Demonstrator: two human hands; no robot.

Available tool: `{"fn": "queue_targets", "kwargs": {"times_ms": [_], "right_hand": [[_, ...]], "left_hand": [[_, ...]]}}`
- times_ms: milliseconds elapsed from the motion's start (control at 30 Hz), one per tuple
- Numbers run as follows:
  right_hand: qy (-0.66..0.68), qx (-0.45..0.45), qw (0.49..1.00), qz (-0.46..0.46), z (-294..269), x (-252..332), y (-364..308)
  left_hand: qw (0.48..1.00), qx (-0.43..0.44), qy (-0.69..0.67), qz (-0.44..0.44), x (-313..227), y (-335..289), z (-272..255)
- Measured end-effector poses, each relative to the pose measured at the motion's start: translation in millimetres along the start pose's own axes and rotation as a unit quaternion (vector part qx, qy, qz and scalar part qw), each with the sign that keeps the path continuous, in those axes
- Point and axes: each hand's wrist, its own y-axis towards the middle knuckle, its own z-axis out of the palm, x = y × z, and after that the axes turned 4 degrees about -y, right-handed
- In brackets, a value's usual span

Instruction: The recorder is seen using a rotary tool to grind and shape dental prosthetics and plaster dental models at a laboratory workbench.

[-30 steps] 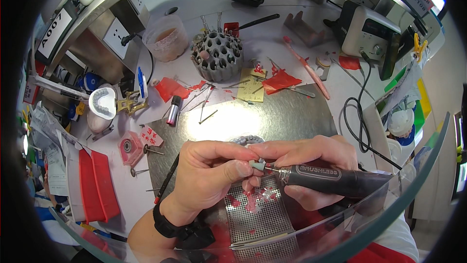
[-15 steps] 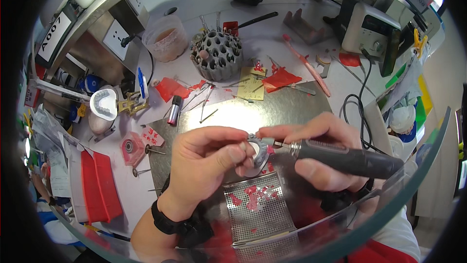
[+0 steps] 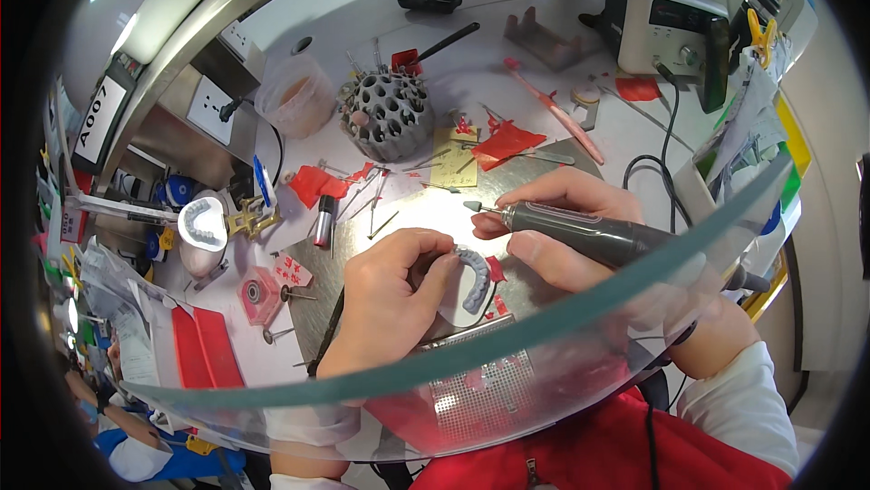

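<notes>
My left hand [image 3: 390,295] is closed on the rim of a dental model [image 3: 475,283], a grey arch of teeth on a pale base. A scrap of red wax [image 3: 494,269] lies at the arch's outer side. In my right hand [image 3: 569,189] is a dark rotary handpiece [image 3: 589,234], gripped like a pen. Its grey pointed grinding tip [image 3: 473,206] is above the model and apart from it. Below my hands is a perforated metal tray [image 3: 489,399], seen through a clear shield [image 3: 562,331] whose edge cuts across both forearms.
Farther back stand a grey bur holder [image 3: 385,118], a cloudy plastic tub [image 3: 294,96] and a control box [image 3: 671,28] with a cable. Red wax sheets [image 3: 507,145], a pink toothbrush [image 3: 555,112] and thin tools lie around. At left, a white dental cast [image 3: 202,223] sits by a brass articulator [image 3: 252,217].
My right hand has drawn the grinding tip up and away from the model. The model is turned flatter, showing its arch. The view has shifted, and the shield edge now crosses higher.
</notes>
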Motion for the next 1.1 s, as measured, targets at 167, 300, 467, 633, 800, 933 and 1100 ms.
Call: {"fn": "queue_targets", "kwargs": {"times_ms": [167, 300, 467, 633, 800, 933, 1100], "right_hand": [[0.046, 0.008, 0.991, 0.126, 5, 24, 2], [0.013, 0.001, 0.996, 0.088, 4, 5, 6], [0.062, 0.118, 0.991, -0.023, 10, -15, 7], [0.186, 0.078, 0.978, 0.043, 8, -1, 1], [0.227, 0.110, 0.967, 0.047, 9, 0, -1], [0.153, 0.141, 0.978, 0.024, 2, -4, -3], [0.173, 0.186, 0.967, 0.000, 4, -20, -1]], "left_hand": [[0.996, -0.003, 0.080, 0.051, 3, -5, 3], [0.985, -0.049, 0.105, 0.130, 11, -2, 2], [0.987, -0.068, -0.132, -0.062, -9, -8, 2], [0.874, -0.003, -0.432, -0.221, -9, -3, -11], [0.749, 0.132, -0.607, -0.230, -1, -4, -10], [0.729, 0.170, -0.631, -0.204, -2, 1, -6], [0.728, 0.151, -0.650, -0.155, 3, -6, -8]]}}
